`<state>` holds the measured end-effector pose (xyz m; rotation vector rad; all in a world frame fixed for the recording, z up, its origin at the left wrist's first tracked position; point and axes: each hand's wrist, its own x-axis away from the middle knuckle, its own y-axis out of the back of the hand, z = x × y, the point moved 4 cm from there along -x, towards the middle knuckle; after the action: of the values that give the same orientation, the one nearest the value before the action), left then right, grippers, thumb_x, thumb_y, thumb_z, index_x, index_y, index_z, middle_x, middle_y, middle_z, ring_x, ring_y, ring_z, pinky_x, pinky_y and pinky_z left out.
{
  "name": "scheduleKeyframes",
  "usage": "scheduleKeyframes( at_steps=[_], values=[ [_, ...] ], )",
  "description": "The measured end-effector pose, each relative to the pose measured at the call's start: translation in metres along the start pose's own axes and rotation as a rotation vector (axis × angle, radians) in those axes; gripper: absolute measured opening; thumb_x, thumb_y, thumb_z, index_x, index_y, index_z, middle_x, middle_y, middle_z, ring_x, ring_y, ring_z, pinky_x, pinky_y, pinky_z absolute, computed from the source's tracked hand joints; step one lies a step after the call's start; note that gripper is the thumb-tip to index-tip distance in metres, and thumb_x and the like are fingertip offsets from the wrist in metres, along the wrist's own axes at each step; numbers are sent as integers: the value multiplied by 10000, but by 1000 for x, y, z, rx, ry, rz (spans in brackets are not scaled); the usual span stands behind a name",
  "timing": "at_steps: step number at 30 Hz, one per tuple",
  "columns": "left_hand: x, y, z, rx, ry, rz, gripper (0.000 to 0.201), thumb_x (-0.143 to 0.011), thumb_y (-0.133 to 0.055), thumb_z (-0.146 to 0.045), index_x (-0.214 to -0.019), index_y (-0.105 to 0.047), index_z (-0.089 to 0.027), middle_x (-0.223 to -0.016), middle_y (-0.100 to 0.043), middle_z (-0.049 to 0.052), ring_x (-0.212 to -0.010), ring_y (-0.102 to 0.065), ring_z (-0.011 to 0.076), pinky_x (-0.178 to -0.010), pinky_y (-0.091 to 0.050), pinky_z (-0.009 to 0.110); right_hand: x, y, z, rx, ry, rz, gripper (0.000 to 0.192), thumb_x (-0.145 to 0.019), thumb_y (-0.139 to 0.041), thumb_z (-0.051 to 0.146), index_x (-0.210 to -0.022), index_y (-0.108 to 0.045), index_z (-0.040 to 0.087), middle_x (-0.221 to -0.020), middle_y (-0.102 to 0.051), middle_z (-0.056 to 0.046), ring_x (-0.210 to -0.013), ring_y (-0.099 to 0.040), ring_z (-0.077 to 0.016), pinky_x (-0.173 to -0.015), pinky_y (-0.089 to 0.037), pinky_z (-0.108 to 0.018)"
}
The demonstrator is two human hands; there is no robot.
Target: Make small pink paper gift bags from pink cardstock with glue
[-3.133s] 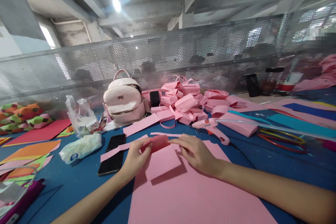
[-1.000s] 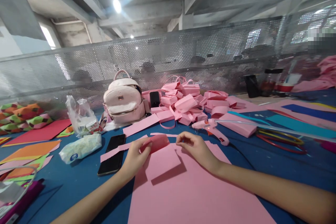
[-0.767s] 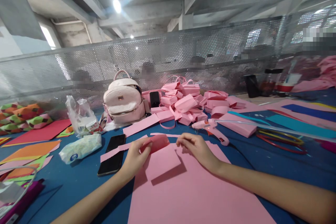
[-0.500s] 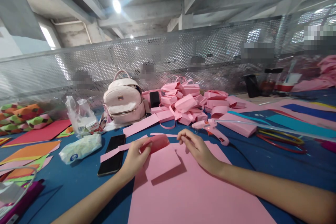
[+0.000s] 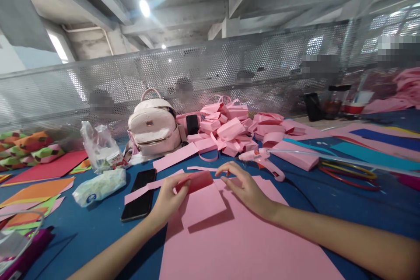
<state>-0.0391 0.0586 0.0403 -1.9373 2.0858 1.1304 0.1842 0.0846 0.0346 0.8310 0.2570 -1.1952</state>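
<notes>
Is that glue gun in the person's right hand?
No, the glue gun lies on the blue table beyond the right hand, which hovers with spread fingers over the pink sheet.

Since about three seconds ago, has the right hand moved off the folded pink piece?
Yes. The right hand has lifted slightly off the folded pink piece, shifting right and back toward the glue gun; its fingertips now hover beside the piece's right end.
</notes>
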Motion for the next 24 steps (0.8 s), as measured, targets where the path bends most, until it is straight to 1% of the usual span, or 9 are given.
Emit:
scheduleKeyframes(
  at_steps=[4,6,8,11,14,17,19,21,24],
  values=[
    [-1,0,-2,29,-61,-6,304,-973,-487,-240,-1054,-773,-176,-1093,-770,100,-1013,-705,250,-888,-535,335,0,0,0,10,0,-16,145,-1008,-482,272,-999,-625,249,-1026,-634,-56,-1011,-596,-224,-899,-488,-357],
    [-2,0,-4,46,-106,-8,292,-971,-488,-207,-1061,-765,-187,-1113,-753,101,-1048,-692,243,-918,-530,344,-1,1,1,12,1,-19,144,-1007,-484,278,-986,-623,246,-1026,-636,-56,-1013,-597,-225,-920,-478,-365],
    [-2,1,-6,54,-150,-12,287,-955,-500,-165,-1069,-761,-203,-1132,-735,99,-1080,-677,240,-940,-525,355,-1,1,2,11,-1,-22,137,-1003,-497,291,-973,-621,243,-1021,-636,-56,-1002,-601,-226,-894,-491,-355],
    [-1,3,-11,40,-219,-15,310,-934,-512,-103,-1055,-767,-231,-1118,-713,89,-1080,-667,231,-933,-525,351,0,2,4,7,-9,-40,137,-999,-510,320,-966,-618,241,-1009,-628,-59,-975,-596,-226,-808,-519,-327],
    [2,4,-18,-2,-308,-10,334,-916,-529,-54,-1048,-768,-246,-1049,-703,75,-1030,-665,219,-889,-525,336,2,3,6,-3,-18,-61,179,-1015,-472,348,-974,-609,240,-1015,-616,-65,-947,-590,-223,-727,-531,-303],
    [5,2,-24,-78,-420,7,331,-910,-560,-36,-1065,-756,-253,-1026,-700,69,-981,-658,213,-853,-509,343,3,5,9,-21,-29,-78,212,-1030,-430,362,-1010,-603,241,-1042,-609,-72,-930,-592,-218,-699,-537,-297],
    [6,-2,-26,-148,-494,17,316,-936,-552,-48,-1080,-741,-256,-1034,-705,67,-964,-654,209,-836,-482,352,3,5,10,-37,-34,-83,214,-1029,-430,373,-1029,-599,242,-1052,-606,-73,-944,-592,-222,-738,-545,-315],
    [7,-5,-26,-230,-553,18,291,-972,-533,-72,-1098,-721,-255,-1059,-712,67,-964,-651,203,-832,-451,361,3,5,10,-49,-43,-73,214,-1023,-435,390,-1043,-591,245,-1072,-605,-71,-994,-589,-233,-839,-539,-357],
    [8,-8,-22,-358,-628,24,249,-993,-540,-108,-1125,-695,-252,-1097,-721,66,-975,-649,197,-885,-418,384,2,4,6,-50,-62,-38,229,-1007,-463,413,-1126,-576,253,-1168,-605,-75,-1086,-578,-248,-985,-479,-424]
  ],
)
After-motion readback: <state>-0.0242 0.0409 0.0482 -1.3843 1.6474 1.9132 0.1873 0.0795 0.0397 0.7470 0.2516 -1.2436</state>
